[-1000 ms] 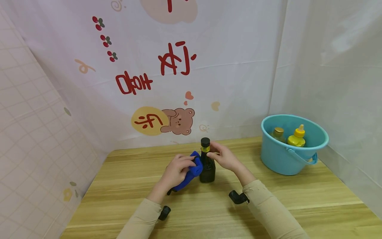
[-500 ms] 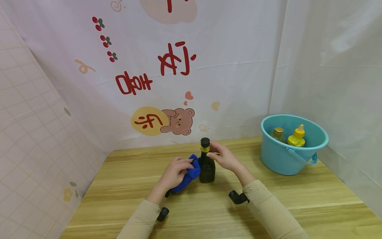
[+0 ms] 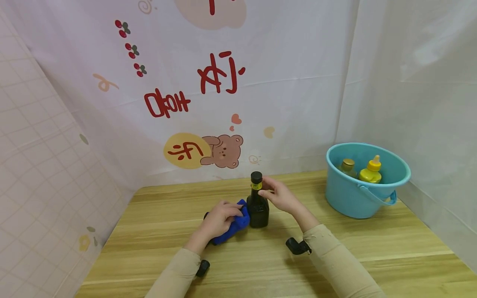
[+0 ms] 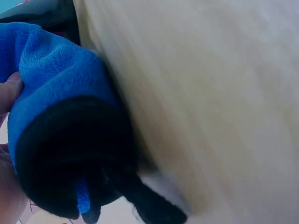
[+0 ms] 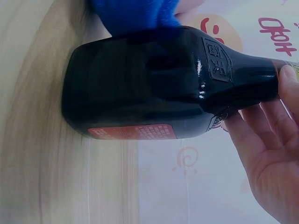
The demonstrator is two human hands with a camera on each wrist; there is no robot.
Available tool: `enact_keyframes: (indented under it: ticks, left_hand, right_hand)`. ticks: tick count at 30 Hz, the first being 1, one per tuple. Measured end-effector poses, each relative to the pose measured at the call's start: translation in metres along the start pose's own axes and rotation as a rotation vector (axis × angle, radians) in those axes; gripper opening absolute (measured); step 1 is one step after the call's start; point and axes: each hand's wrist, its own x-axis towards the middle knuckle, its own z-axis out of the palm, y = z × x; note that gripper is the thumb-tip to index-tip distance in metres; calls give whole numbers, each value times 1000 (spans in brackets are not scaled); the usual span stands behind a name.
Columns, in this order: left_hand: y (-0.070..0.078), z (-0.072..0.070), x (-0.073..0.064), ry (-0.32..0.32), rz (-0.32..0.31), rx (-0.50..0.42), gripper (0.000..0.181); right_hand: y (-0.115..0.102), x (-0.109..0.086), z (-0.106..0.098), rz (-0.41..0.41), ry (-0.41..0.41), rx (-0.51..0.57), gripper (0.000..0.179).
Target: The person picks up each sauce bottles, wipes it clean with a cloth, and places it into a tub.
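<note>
A dark glass bottle (image 3: 259, 215) with a black cap and a yellow neck band stands upright on the wooden table. My right hand (image 3: 280, 195) holds its neck, thumb and fingers on opposite sides in the right wrist view. Against the bottle's left side lies a folded blue cloth (image 3: 243, 220) with black edging, gripped by my left hand (image 3: 220, 217). In the left wrist view, the cloth (image 4: 58, 70) is rolled into a loop with a dark strap hanging from it. A red label (image 5: 131, 132) shows on the bottle's body in the right wrist view.
A light blue bucket (image 3: 344, 198) stands at the right rear of the table (image 3: 156, 231). Inside are a gold-capped bottle (image 3: 348, 167) and a yellow squeeze bottle (image 3: 370, 174). A printed white curtain (image 3: 290, 103) hangs behind the table.
My left hand and the blue cloth have slid down along the bottle's left side, from neck height to its lower body. My right hand and the bottle stay in place.
</note>
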Motion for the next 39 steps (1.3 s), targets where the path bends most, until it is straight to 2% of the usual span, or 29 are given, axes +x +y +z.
enact_keyframes:
  ticks: [4, 11, 22, 27, 32, 39]
  left_hand:
    - [1, 1, 2, -58, 3, 33, 28]
    - [5, 1, 8, -199, -7, 104, 31]
    - [4, 2, 16, -282, -63, 130, 31]
    - [5, 4, 15, -276, -86, 140, 30]
    - [6, 7, 12, -228, -62, 160, 29]
    - [6, 6, 8, -211, -73, 182, 28]
  right_hand:
    - [0, 0, 0, -3, 0, 2, 40]
    - [1, 1, 1, -14, 4, -3, 39]
    - [2, 1, 1, -28, 8, 8, 40]
    - [2, 0, 1, -29, 7, -2, 40]
    - [2, -1, 1, -15, 11, -1, 43]
    - [1, -2, 1, -11, 13, 25, 44]
